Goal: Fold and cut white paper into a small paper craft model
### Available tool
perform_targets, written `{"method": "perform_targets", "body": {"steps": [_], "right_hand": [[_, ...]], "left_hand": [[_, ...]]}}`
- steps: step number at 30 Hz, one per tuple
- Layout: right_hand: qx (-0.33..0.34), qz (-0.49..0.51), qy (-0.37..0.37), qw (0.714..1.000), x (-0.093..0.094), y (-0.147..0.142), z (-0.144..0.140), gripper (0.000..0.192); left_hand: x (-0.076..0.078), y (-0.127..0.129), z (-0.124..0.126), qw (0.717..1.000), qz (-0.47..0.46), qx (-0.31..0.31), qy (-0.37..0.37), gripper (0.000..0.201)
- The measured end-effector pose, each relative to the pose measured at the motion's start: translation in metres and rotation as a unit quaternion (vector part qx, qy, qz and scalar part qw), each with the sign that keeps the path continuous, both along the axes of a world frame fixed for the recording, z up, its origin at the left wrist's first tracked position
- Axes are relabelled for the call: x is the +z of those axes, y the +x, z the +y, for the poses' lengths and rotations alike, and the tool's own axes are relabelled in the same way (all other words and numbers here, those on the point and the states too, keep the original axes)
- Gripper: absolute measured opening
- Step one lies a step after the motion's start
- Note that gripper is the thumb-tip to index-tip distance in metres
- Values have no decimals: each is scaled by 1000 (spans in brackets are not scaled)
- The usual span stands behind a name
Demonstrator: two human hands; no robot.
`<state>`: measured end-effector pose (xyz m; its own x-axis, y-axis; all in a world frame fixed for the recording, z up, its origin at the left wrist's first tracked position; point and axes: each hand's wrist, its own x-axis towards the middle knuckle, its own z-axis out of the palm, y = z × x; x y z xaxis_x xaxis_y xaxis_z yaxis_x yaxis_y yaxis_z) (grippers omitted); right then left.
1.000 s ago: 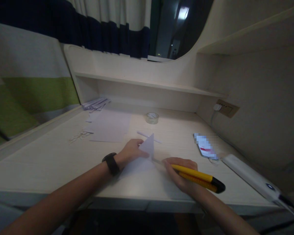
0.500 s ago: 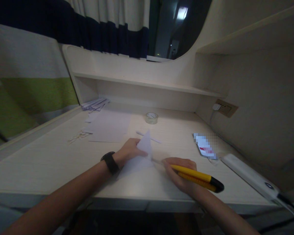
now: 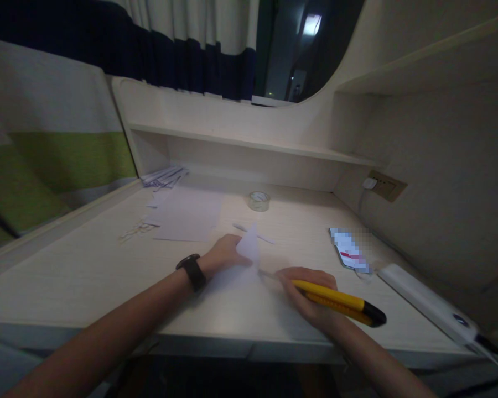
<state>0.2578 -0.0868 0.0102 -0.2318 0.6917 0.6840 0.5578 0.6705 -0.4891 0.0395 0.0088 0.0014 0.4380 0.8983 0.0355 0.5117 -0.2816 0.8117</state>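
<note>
Yellow plastic fills the right hand [image 3: 311, 298], closed round a utility knife [image 3: 340, 303] whose blade tip meets a white paper sheet [image 3: 249, 249]. Just beside it, the left hand [image 3: 224, 255] pinches that sheet's raised flap. With fingers so near the blade, a slip could nick them or tear the paper on the bench [image 3: 87, 271].

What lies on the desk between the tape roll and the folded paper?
A thin white stick lies between the tape roll and the paper, seen in the head view.
</note>
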Motion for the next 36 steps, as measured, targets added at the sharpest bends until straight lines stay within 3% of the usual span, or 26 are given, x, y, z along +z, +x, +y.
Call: {"method": "perform_targets", "body": {"steps": [7, 11, 14, 17, 20, 23, 27, 29, 32, 36], "right_hand": [[-69, 124, -82, 987, -5, 6, 0, 11], [-71, 157, -97, 980, -4, 6, 1, 13], [-71, 157, -90, 981, -3, 7, 1, 14], [-84, 167, -75, 980, -3, 8, 0, 13], [-89, 193, -73, 974, -4, 8, 1, 14], [-67, 214, -86, 971, -6, 7, 2, 16], [-38, 178, -124, 975, -5, 6, 2, 16], [-28, 146, -143, 978, -4, 6, 2, 16], [-16, 119, -158, 980, -4, 5, 3, 14], [-11, 123, -159, 980, -6, 4, 5, 15]], "left_hand": [[-3, -2, 1, 999, -9, -34, 12, 30], [4, -6, -1, 993, -26, -110, -24, 37], [10, -8, 2, 988, 21, -153, -2, 42], [19, -9, 10, 972, 86, -215, 32, 37], [29, -7, 17, 945, 107, -308, 9, 26], [38, -2, 20, 928, 144, -343, 0, 21], [40, 3, 18, 908, 227, -351, -4, 24], [38, 3, 16, 912, 244, -330, 12, 28], [35, 0, 12, 926, 229, -295, 50, 30], [28, -7, 9, 931, 192, -295, 91, 19]]}}
